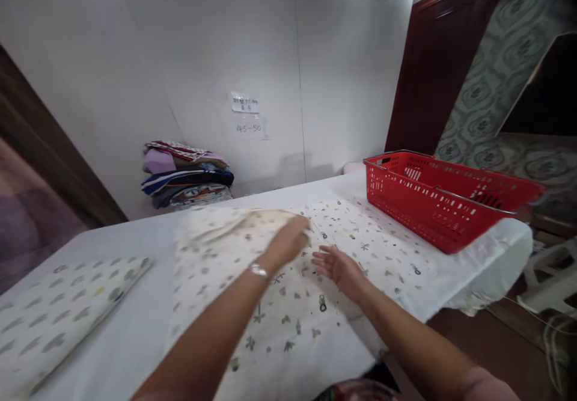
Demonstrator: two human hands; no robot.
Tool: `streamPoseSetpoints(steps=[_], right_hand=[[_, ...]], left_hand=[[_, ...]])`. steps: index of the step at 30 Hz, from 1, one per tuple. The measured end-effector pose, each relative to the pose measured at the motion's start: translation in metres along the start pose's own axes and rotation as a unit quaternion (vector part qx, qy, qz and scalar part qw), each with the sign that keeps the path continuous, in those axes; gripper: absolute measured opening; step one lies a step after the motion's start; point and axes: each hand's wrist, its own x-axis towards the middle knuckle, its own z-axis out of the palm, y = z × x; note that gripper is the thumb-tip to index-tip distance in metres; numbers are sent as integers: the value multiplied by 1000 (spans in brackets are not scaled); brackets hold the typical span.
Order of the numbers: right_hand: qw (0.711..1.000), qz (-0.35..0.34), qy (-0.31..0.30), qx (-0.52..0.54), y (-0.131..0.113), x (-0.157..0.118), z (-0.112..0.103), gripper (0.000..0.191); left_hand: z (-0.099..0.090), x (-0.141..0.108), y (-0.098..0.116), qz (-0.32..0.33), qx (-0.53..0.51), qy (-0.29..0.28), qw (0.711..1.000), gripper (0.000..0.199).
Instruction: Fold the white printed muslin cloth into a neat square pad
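Observation:
A white cloth (297, 323) printed with small plants and figures lies spread on the table in front of me. My left hand (291, 238) is closed on a lifted part of it, near the middle. From those fingers a cream fold (243, 223) stretches to the left, blurred by motion. My right hand (338, 269) hovers over the cloth just to the right, palm turned inward, fingers apart and holding nothing. At the left lies a folded cloth (67, 305) with grey heart-like shapes, away from both hands.
A red plastic basket (419, 208) with metal handles stands at the table's right end. Against the wall sits a pile of folded fabrics (187, 175), below a paper note (246, 103). The white-covered table (135, 238) has its right edge beside a white stool-like frame (550, 281).

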Motion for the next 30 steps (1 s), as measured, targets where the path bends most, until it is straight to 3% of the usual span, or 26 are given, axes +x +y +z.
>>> streamPoseSetpoints(steps=[2,3,6,8,11,16,19,23,26,30], right_hand=[[999,6,30,22,-17,-5,-24,36],[999,14,41,22,-22,-9,-37,37],[997,52,53,28,-24,-26,-68,34],[995,68,53,43,-19,-35,-81,31],[995,87,42,23,-16,-40,-91,29],[980,144,43,-127,-29,-29,-104,34],[967,155,48,-197,-38,-21,-115,28],[952,186,17,-244,-38,-12,-117,22],[953,193,-14,-233,-43,5,-107,21],[984,80,-18,-160,-93,37,-97,14]], left_hand=[[46,5,23,102,-51,-177,978,20],[68,5,34,132,-73,-232,961,19],[118,-11,59,137,-119,-273,945,24],[129,-28,64,109,-151,-263,947,33],[114,-53,54,53,-163,-222,960,45],[53,-107,18,-35,-47,-142,988,32],[17,-155,-12,-40,77,-98,991,35],[-15,-211,-46,18,217,-28,976,46],[-24,-226,-57,42,289,0,956,46],[-23,-216,-53,11,330,6,944,40]])
